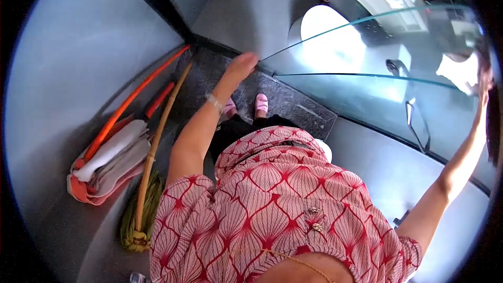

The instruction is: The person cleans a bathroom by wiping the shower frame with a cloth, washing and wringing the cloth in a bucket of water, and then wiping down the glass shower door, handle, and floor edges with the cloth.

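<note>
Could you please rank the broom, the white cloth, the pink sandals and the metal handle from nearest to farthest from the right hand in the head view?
From the right hand:
1. White cloth, right beside it.
2. Metal handle, right of centre.
3. Pink sandals, near the middle.
4. Broom, over on the left.

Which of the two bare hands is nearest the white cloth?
The right hand, at the picture's right edge next to the white cloth; the left hand is well away, upper centre.
</note>
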A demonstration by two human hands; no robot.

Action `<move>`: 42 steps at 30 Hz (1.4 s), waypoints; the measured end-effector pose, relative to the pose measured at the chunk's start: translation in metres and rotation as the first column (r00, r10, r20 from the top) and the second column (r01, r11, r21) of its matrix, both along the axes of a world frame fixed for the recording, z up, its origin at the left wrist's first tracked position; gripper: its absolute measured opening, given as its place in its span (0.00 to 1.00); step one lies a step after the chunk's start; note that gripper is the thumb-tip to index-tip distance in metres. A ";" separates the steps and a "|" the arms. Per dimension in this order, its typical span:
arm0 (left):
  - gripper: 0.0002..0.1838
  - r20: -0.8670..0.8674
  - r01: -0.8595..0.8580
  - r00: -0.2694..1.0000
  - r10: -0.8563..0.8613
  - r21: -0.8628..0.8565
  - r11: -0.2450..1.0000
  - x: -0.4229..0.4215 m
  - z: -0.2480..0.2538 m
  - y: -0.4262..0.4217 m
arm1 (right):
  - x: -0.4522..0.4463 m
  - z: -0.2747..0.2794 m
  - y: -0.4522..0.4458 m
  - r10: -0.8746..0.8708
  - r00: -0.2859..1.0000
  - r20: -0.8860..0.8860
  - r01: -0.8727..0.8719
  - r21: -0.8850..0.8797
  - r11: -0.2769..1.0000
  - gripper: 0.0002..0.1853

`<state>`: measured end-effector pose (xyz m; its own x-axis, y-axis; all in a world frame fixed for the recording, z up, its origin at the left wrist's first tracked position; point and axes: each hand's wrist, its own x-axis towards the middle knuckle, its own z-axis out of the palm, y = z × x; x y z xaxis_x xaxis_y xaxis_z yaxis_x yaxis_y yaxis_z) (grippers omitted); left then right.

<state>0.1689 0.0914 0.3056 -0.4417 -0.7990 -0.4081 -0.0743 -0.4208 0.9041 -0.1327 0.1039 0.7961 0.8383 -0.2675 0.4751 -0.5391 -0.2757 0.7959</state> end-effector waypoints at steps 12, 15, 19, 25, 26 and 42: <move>0.17 0.291 -0.539 0.835 0.467 0.604 0.587 0.137 -0.081 0.162 | 0.003 -0.010 -0.011 -0.139 0.990 0.013 0.139 -0.012 0.990 0.34; 0.17 0.349 -0.578 0.811 0.471 0.606 0.547 0.161 -0.060 0.184 | 0.010 0.024 0.018 -0.153 0.988 0.028 0.154 -0.033 0.988 0.33; 0.17 0.285 -0.595 0.786 0.548 0.590 0.546 0.169 -0.051 0.195 | 0.011 0.033 0.027 -0.171 0.984 0.049 0.172 -0.001 0.985 0.32; 0.16 0.292 -0.574 0.800 0.524 0.623 0.531 0.178 -0.067 0.187 | 0.010 0.029 0.014 -0.219 0.975 0.041 0.218 0.030 0.976 0.30; 0.16 0.325 -0.582 0.800 0.504 0.623 0.522 0.179 -0.069 0.187 | 0.009 0.029 0.013 -0.226 0.973 0.039 0.225 0.032 0.974 0.30; 0.23 -0.146 -0.297 0.942 0.303 0.058 0.953 0.060 0.088 0.025 | 0.014 0.012 0.034 -0.268 0.962 0.060 0.267 0.017 0.964 0.25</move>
